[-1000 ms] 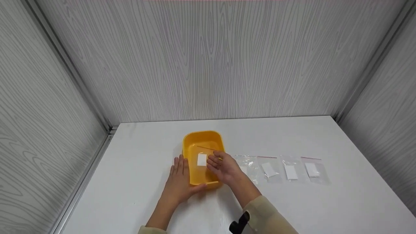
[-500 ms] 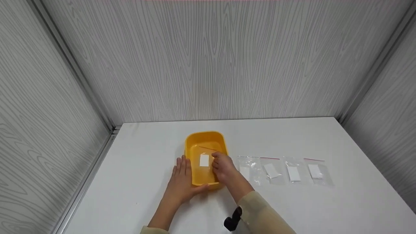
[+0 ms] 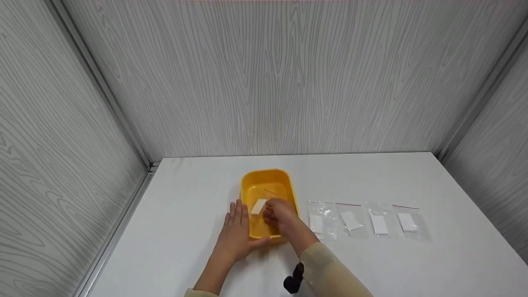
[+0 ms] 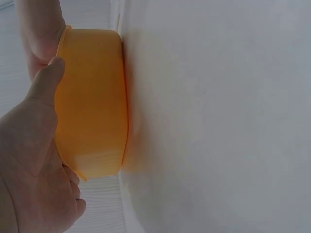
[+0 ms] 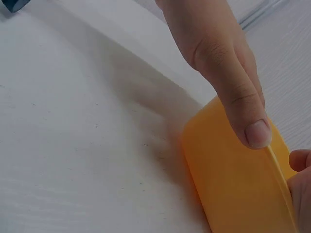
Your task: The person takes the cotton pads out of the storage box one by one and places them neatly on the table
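Observation:
A yellow plastic bin (image 3: pixel 268 175) stands on the white table. My left hand (image 3: pixel 236 233) rests along its left wall with straight fingers, the thumb lying on the near rim; the left wrist view shows this left hand (image 4: pixel 34 150) against the bin. Inside the bin, my right hand (image 3: pixel 282 216) has curled fingers and pinches a clear zip bag by its right side. The bag holds a white rectangular piece (image 3: pixel 258 206), tilted now. Much of the bag is hidden by the hand. In the right wrist view only a bit of the right hand (image 5: pixel 302 179) shows.
To the right of the bin lies a row of several clear zip bags with white pieces, such as the rightmost bag (image 3: pixel 408 222). Grey wood-grain panels (image 3: pixel 264 82) wall the table at the back and sides. A black device (image 3: pixel 293 280) sits by the right sleeve.
My right fingers have curled from loosely spread to a pinch at the bag's side. The white piece has turned from upright to slanted. The left hand stays on the bin.

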`<state>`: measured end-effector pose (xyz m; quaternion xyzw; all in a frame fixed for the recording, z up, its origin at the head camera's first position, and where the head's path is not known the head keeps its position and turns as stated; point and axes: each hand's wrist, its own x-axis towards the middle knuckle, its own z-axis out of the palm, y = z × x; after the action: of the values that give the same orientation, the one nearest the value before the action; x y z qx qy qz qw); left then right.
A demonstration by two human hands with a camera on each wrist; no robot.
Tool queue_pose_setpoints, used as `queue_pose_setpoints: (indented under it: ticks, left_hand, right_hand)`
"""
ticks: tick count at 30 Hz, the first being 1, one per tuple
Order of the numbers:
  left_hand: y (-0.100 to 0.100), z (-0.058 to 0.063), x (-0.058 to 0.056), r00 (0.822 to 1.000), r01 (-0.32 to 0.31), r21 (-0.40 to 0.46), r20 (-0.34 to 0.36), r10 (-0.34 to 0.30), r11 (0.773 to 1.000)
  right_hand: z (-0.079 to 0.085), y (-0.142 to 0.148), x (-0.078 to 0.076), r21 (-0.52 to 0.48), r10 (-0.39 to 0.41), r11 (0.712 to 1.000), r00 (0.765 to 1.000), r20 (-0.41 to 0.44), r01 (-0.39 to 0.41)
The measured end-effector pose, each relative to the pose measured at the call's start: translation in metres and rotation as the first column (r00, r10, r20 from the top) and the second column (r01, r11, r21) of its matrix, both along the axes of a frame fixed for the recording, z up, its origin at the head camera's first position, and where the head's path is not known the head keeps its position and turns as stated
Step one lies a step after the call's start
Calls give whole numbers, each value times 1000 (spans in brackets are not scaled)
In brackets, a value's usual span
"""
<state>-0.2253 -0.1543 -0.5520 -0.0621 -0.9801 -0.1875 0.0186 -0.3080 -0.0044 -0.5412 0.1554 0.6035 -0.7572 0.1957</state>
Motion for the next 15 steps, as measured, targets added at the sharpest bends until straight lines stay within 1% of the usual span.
queue_pose_setpoints:
  ticks: [5, 7, 9, 11, 13, 14, 15]
  left_hand:
    - [2, -2, 0, 1000, 8, 1, -9, -8, 1000]
    - [3, -2, 0, 1000, 7, 8, -4, -7, 1000]
    - [2, -2, 1, 1000, 6, 12, 2, -6, 1000]
    - [2, -1, 1, 1000, 3, 11, 1, -3, 1000]
    - [0, -2, 2, 1000, 1, 7, -3, -1, 1000]
    - [-1, -2, 2, 1000, 0, 3, -6, 0, 1000]
    - [-2, -3, 3, 1000, -2, 0, -8, 2, 1000]
  right_hand:
    - [-3, -6, 3, 153, 0, 988, 994, -109, 17]
    - [-3, -6, 5, 203, -15, 978, 992, -122, 39]
    - [-1, -6, 7, 219, -34, 974, 990, -136, 63]
    - [2, -5, 8, 229, -33, 971, 984, -178, 74]
    - [7, -2, 9, 262, -2, 963, 971, -240, 67]
    - [10, 0, 11, 300, 32, 952, 957, -287, 58]
    - [13, 2, 12, 354, 83, 934, 936, -342, 46]
